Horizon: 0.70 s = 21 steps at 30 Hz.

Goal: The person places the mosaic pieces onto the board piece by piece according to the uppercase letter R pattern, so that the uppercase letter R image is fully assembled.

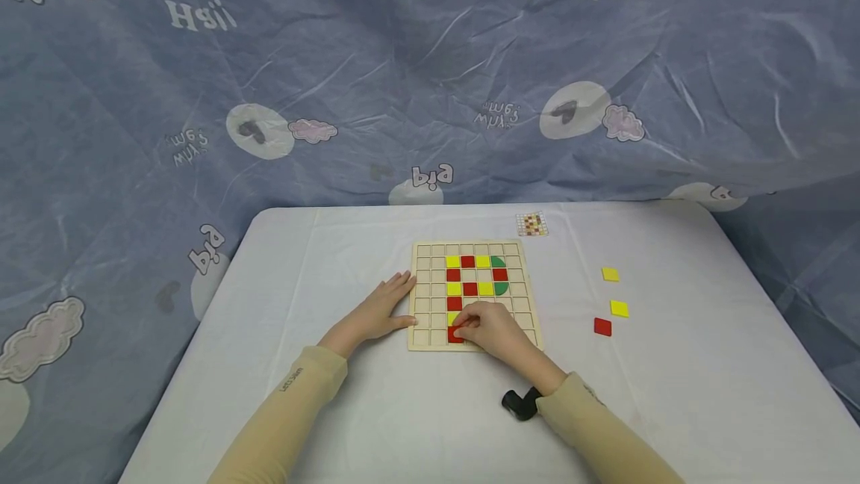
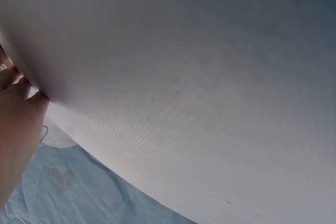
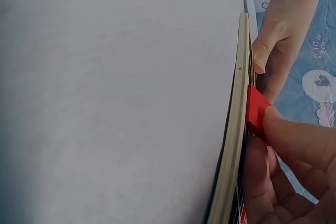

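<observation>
A wooden grid board (image 1: 430, 343) lies on the white table, with red, yellow and green tiles forming a P-like shape. At the lowest row of its red-and-yellow column, my right hand (image 1: 493, 329) pinches a red square tile (image 3: 256, 109) between thumb and fingers. In the right wrist view the tile stands slightly proud of the board's edge (image 3: 236, 93). My left hand (image 1: 381, 308) rests at the board's left edge, fingers extended and thumb touching the rim. The left wrist view catches only part of that hand (image 2: 21, 114) and the white cloth.
Right of the board lie two yellow tiles (image 1: 610, 274) and a loose red tile (image 1: 602, 327). A small pattern card (image 1: 532, 224) sits behind the board. A black object (image 1: 519, 405) is beside my right sleeve, partly hidden. A blue printed curtain (image 1: 430, 95) hangs behind the table.
</observation>
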Motion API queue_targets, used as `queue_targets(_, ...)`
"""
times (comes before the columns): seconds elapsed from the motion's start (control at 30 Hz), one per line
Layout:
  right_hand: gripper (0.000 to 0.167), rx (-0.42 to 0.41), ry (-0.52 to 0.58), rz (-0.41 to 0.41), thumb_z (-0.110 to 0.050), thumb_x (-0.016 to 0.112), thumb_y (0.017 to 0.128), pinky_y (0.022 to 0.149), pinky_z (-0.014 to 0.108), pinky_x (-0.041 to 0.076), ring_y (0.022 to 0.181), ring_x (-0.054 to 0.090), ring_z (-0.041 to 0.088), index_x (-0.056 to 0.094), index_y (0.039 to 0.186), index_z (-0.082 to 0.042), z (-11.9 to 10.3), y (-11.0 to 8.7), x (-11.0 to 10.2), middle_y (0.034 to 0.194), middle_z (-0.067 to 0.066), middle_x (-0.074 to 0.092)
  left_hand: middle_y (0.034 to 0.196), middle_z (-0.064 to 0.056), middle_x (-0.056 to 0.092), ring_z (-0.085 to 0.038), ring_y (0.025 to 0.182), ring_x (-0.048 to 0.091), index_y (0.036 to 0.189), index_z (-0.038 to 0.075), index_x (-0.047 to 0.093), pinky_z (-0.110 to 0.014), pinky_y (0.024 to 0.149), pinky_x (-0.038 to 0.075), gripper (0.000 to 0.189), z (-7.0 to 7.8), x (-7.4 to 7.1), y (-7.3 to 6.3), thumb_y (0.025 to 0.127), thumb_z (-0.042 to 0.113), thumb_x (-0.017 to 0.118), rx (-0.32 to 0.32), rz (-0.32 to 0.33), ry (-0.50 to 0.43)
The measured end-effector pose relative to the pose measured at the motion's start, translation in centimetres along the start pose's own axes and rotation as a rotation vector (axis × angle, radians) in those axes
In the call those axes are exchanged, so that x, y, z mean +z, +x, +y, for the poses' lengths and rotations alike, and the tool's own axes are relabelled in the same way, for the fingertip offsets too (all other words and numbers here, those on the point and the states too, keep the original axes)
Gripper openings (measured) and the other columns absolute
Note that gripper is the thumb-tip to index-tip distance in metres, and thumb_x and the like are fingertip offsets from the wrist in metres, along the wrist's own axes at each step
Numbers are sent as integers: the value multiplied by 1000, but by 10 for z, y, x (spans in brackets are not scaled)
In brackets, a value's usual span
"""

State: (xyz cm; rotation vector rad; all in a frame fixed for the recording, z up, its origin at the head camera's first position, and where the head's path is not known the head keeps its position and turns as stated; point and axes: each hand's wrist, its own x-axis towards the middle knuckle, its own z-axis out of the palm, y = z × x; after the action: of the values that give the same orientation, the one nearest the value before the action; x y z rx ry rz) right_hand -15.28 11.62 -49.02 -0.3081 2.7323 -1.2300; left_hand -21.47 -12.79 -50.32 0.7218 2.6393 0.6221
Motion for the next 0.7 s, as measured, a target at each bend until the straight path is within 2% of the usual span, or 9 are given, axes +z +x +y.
queue_targets(0.2, 5, 6, -41, -21, -8, 79, 81, 58, 17, 46, 64, 53, 8, 76, 81, -13, -2, 0, -1, 72, -5, 62, 166, -9, 16, -27, 154, 9, 157, 11, 23, -46, 126, 10, 85, 1, -1, 0, 92, 43, 66, 5, 0, -4)
queue_targets(0.7, 8, 10, -93, 3, -10, 83, 78, 58, 18, 45, 67, 51, 9, 76, 80, -12, -3, -2, 3, 74, -5, 58, 166, -8, 17, -26, 154, 10, 157, 12, 24, -46, 126, 11, 85, 0, 1, 1, 91, 43, 68, -5, 3, 5)
